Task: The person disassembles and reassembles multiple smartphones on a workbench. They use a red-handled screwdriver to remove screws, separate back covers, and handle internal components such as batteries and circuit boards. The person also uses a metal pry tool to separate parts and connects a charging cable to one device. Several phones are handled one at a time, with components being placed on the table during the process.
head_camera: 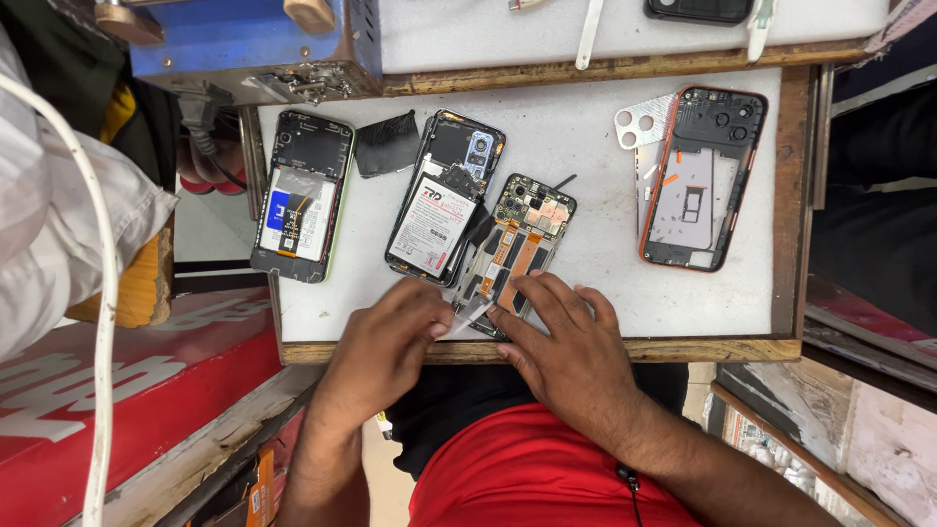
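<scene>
We see 2 hands at the near edge of the white work mat (605, 146). Our left hand (388, 344) pinches a small clear strip (468, 314). Our right hand (566, 346) lies flat w/ fingers spread, pressing on the open phone (517, 244) in the middle. Next to it sit a phone w/ white battery (439, 200), a green-edged phone (301, 195) & an orange-edged phone frame (703, 176), well apart.
</scene>
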